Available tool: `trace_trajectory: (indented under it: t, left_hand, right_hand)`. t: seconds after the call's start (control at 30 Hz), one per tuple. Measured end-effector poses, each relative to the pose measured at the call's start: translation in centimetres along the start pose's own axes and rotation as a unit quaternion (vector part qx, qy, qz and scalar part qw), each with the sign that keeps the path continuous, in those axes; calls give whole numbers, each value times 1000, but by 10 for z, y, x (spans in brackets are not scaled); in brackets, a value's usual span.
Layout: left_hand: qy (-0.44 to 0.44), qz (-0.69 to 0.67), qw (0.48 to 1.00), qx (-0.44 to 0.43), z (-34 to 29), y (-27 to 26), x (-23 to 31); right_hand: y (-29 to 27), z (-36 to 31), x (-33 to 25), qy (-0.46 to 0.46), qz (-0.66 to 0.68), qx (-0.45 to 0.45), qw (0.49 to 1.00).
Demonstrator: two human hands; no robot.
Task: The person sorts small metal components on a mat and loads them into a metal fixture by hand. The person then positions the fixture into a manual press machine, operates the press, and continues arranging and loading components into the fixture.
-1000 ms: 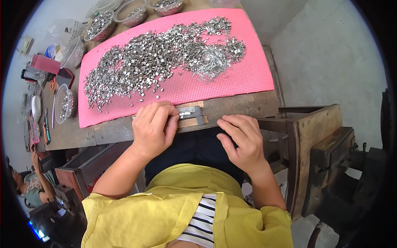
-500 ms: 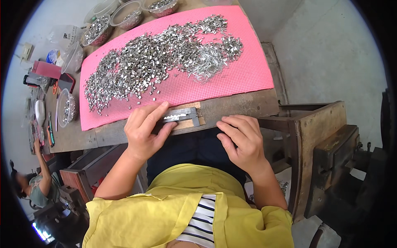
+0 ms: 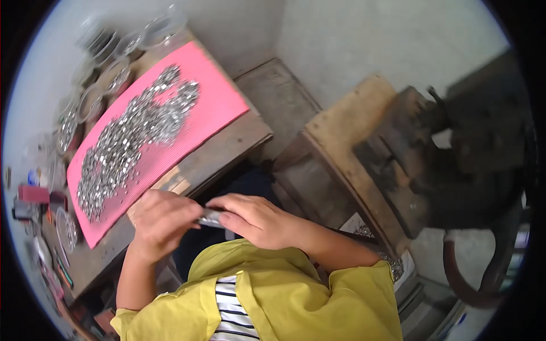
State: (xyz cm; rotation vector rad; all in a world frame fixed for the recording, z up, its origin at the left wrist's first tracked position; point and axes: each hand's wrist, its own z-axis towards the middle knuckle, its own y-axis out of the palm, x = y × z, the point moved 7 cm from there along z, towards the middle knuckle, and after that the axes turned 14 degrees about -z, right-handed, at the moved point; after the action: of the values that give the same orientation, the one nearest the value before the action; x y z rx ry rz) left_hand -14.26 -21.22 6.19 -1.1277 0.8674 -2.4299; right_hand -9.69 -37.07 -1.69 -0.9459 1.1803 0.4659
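A small grey metal holder [image 3: 212,218] is between my two hands, just off the near edge of the table and above my lap. My left hand [image 3: 165,220] is closed on its left end and smeared by motion. My right hand [image 3: 253,220] grips the other end between thumb and fingers. Most of the holder is hidden by the fingers. Beyond my hands, a heap of small silver metal pieces [image 3: 122,145] is spread over a pink foam mat [image 3: 219,99], with thin pin-like pieces at one side.
Clear plastic bowls of metal pieces [image 3: 118,77] line the table's far side. Another bowl [image 3: 67,230] stands at the left near tools. To the right are a wooden stand [image 3: 347,116] and a dark machine [image 3: 455,182]. A light-brown board piece [image 3: 173,181] lies at the table edge.
The view has swung right. The holder has left the table edge and is now lifted toward my body. My right hand, empty before, has come over and taken hold of it too.
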Motion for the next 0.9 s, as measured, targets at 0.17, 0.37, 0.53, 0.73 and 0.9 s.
trace_trajectory:
  t: [0.17, 0.37, 0.53, 0.73, 0.9]
  left_hand:
    - [122, -112, 974, -152, 69, 59, 42]
    - [184, -129, 964, -145, 146, 129, 78]
    - [28, -313, 935, -164, 147, 190, 53]
    - [-20, -394, 900, -186, 151, 228, 41]
    - [-24, -385, 912, -141, 163, 235, 23]
  right_hand:
    - [-10, -91, 9, 128, 350, -79, 925]
    - [-56, -174, -5, 152, 261, 268, 915]
    - [-85, -186, 16, 172, 274, 493, 808]
    - [-108, -172, 39, 122, 298, 563, 761]
    - [-123, -167, 48, 143, 245, 520, 806]
